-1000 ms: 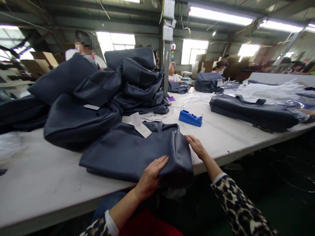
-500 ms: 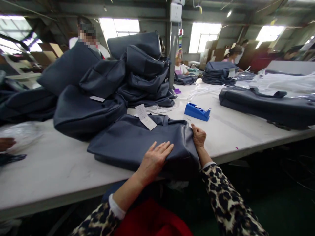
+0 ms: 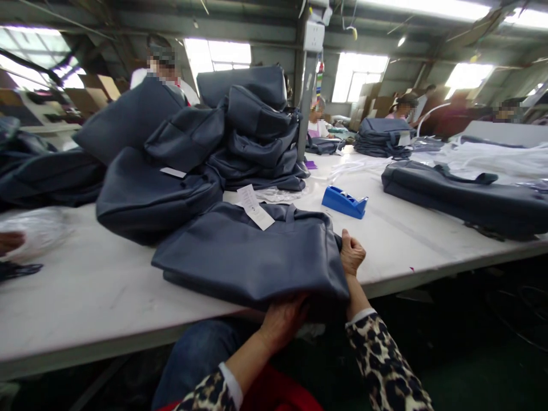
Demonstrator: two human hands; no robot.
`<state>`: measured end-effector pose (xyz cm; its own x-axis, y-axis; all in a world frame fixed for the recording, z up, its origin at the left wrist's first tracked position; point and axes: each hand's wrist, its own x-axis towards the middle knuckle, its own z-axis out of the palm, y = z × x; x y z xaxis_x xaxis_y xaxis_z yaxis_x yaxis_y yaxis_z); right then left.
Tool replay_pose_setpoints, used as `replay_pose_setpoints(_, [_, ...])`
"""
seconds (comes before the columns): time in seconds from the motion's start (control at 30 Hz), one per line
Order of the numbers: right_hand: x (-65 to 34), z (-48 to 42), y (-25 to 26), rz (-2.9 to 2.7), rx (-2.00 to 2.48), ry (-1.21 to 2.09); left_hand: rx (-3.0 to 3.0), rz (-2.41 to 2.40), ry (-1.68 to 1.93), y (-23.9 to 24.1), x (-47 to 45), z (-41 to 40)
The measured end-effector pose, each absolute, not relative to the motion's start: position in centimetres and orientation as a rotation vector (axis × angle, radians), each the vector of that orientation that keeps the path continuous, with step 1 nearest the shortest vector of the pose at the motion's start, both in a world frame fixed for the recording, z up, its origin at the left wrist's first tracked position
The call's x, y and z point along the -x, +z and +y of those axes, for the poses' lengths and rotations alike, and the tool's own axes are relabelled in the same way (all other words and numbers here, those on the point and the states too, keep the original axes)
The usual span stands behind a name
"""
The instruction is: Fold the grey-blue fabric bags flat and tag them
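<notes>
A dark blue bag [image 3: 252, 257] lies on its side along the table's front edge, its right end jutting over the rim. A white paper tag [image 3: 257, 208] rests on its upper side near the handle. My right hand [image 3: 353, 254] is closed round the bag's right end, at the far corner. Beneath the bag's near edge is my left hand [image 3: 285, 322]; its fingers are hidden under the bag, so their grip does not show.
A blue tape dispenser [image 3: 345, 201] stands behind my right hand. Bags are piled [image 3: 257, 142] at the back left, and another bag [image 3: 462, 194] lies to the right. At the left edge another person's hand [image 3: 11, 242] is beside clear plastic [image 3: 45, 231]. A post [image 3: 306, 97] rises behind.
My left hand has gone from lying flat on the bag's top to underneath its near edge. My right hand has shifted slightly right and nearer, still gripping the bag's end.
</notes>
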<state>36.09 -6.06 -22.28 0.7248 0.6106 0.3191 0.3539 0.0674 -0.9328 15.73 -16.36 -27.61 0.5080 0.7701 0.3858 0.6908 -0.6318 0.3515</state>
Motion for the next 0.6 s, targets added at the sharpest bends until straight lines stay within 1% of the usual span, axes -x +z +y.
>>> replay_pose_setpoints(0.1, [-33.7, -8.6, -21.9, -0.785, 1.512, 0.258, -2.475, 1.192, 0.936, -27.4, -13.7, -16.4])
replay_pose_setpoints(0.17, [-31.9, -10.9, -22.0, -0.762, 1.477, 0.339, -2.370, 1.164, 1.078, -27.8, -11.6, -17.3])
replay_pose_setpoints(0.27, [-30.6, -14.3, -22.8, -0.750, 1.398, 0.565, -2.134, 1.356, 1.207, -29.5, -8.6, -19.2])
replay_pose_setpoints(0.33, [-31.4, -15.8, -23.6, -0.791, 1.342, 0.754, -1.900, 1.519, 1.178, -30.7, -7.5, -20.3])
replay_pose_setpoints(0.43, [-34.4, -15.9, -24.4, -0.935, 1.341, 0.996, -1.632, 1.564, 1.085, -31.6, -7.3, -21.0])
replay_pose_setpoints(0.6, [-39.3, -12.5, -23.9, -1.222, 1.408, 1.163, -1.556, 1.531, 1.079, -30.2, -8.3, -20.8])
